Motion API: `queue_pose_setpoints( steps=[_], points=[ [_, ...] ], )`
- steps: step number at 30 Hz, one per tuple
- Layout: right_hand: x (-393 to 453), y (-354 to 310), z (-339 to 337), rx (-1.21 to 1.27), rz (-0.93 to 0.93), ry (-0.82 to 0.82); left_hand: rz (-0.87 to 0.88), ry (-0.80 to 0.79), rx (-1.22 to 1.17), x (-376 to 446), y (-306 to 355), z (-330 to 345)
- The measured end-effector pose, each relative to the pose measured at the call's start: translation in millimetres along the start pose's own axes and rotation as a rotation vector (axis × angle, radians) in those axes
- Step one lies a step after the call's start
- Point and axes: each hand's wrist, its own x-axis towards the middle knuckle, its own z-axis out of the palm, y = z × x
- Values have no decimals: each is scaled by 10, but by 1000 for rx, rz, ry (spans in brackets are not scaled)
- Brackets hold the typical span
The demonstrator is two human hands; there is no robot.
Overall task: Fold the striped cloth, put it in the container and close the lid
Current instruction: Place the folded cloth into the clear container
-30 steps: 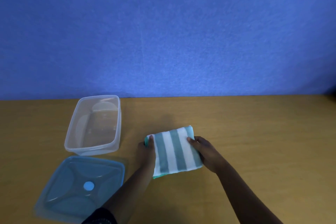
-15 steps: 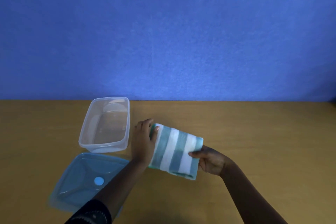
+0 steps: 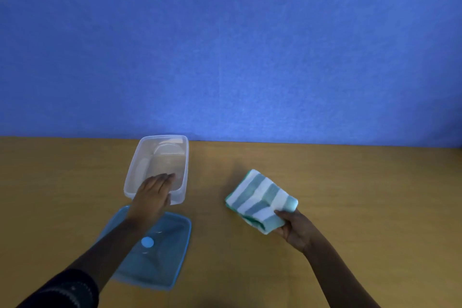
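Note:
The striped cloth (image 3: 260,199), folded into a thick teal-and-white square, is held at its near right corner by my right hand (image 3: 295,226), slightly above the table. The clear plastic container (image 3: 140,165) stands open at the left. My left hand (image 3: 153,196) lies over the container's near rim, fingers flat and together, reaching inside; whether it grips the rim I cannot tell. The translucent blue lid (image 3: 165,257) lies flat on the table just in front of the container, partly under my left forearm.
The wooden table (image 3: 350,182) runs across the view, and a blue wall (image 3: 225,45) rises behind its far edge. A dark sleeve (image 3: 62,290) covers my left arm at the bottom left.
My left hand let go of the cloth and moved left onto the container's near rim. My right hand alone holds the cloth, which has shifted to the right.

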Motion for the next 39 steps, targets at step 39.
queue_pose_setpoints(
  steps=[39],
  points=[
    [-193, -239, 1371, 394, -200, 126, 126, -328, -199, 147, 1957, -336]
  ],
)
